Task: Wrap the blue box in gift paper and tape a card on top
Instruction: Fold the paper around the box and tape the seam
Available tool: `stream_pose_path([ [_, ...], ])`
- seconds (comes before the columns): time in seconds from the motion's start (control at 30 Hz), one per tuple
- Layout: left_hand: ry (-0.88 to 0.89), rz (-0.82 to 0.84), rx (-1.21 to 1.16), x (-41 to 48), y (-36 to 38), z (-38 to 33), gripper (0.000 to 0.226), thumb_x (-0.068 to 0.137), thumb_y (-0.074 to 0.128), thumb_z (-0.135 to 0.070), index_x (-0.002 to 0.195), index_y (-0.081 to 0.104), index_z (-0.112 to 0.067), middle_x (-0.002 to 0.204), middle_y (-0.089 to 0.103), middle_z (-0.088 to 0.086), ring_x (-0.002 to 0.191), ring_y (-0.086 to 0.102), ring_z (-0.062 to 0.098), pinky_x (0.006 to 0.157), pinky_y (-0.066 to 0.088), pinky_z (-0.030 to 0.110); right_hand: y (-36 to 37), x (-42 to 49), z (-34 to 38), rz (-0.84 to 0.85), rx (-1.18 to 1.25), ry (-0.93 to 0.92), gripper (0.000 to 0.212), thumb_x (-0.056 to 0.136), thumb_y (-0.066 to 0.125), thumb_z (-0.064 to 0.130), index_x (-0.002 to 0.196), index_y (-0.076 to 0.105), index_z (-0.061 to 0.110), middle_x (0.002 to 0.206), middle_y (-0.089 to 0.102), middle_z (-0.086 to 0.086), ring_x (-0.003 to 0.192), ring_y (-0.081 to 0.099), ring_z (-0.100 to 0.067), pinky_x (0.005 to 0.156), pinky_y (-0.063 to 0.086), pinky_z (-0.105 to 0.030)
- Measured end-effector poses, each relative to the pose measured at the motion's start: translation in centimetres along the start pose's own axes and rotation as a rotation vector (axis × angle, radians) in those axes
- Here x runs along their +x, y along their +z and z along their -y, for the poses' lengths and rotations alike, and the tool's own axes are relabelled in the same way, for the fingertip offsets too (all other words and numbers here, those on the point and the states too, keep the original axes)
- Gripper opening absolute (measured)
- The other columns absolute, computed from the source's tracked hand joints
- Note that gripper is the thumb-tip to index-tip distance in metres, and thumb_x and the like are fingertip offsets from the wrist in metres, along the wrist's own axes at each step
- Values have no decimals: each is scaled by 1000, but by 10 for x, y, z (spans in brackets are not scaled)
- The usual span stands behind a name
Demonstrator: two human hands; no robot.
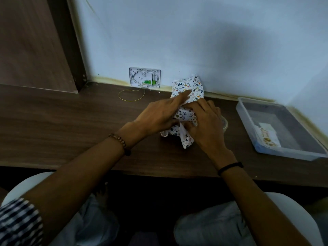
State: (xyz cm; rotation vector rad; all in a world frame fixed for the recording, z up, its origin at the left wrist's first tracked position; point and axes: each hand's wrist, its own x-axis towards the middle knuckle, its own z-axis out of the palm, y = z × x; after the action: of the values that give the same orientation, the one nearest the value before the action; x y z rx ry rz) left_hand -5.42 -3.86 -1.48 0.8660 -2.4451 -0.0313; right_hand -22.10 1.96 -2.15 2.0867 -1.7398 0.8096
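Gift paper [193,86], white and patterned, lies lengthwise away from us; our left hand [159,114] presses its far flap with a straight forefinger, our right hand [204,125] pinches the near fold.

Left of the wrapped parcel [188,89] the surface [62,121] lay broad and open up to a wooden panel [35,50], with only a thin yellow wire loop [130,99] lying near the wall [177,41]. The wall stood close behind the parcel. Right of it, a small round clear object [225,123] and a clear tray [246,125] narrowed the gap.
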Motion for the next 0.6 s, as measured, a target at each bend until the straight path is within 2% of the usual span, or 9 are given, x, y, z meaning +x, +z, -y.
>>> stream_pose_path([
  [0.1, 2, 13, 32, 2, 3, 1, 102, 76, 79, -19, 155, 15, -22, 140, 55, 0, 111, 63, 29, 78, 57, 44, -4, -3, 2, 28, 71, 42, 45, 78, 78, 22, 119, 61, 16, 120, 58, -3, 113, 49, -22, 91, 36, -34],
  [0.2, -7, -16, 49, 5, 5, 3, 86, 76, 79, -20, 149, 35, -26, 124, 67, 2, 96, 68, 29, 74, 55, 39, -9, -10, 3, 68, 189, 91, 50, 79, 77, 18, 125, 56, 14, 126, 55, -4, 119, 46, -18, 99, 40, -34],
  [0.3, 8, -44, 59, 5, 5, 1, 70, 74, 81, -21, 138, 53, -26, 127, 65, 2, 98, 69, 29, 78, 54, 40, -14, -17, 6, 80, 307, 146, 55, 81, 77, 16, 129, 51, 11, 133, 49, -5, 121, 41, -8, 101, 36, -21],
  [0.4, -4, -44, 59, 6, 3, -2, 64, 76, 81, -25, 135, 57, -29, 135, 60, -4, 105, 67, 29, 83, 56, 45, -16, -19, 7, 49, 340, 202, 63, 79, 79, 15, 133, 46, 8, 138, 42, -7, 123, 41, -10, 99, 35, -12],
  [0.5, -25, -47, 86, 7, 4, -3, 60, 79, 78, -30, 135, 57, -33, 137, 57, -10, 109, 66, 28, 82, 56, 46, -15, -22, 4, 57, 393, 284, 64, 79, 79, 19, 132, 44, 10, 134, 44, -7, 118, 46, -12, 100, 47, -29],
  [0.6, -19, -68, 104, 8, 4, -6, 56, 79, 77, -33, 132, 59, -33, 135, 59, -11, 107, 67, 26, 79, 57, 43, -18, -27, 4, 98, 504, 376, 60, 84, 75, 31, 132, 42, 17, 130, 48, -1, 117, 52, -13, 98, 50, -34],
])
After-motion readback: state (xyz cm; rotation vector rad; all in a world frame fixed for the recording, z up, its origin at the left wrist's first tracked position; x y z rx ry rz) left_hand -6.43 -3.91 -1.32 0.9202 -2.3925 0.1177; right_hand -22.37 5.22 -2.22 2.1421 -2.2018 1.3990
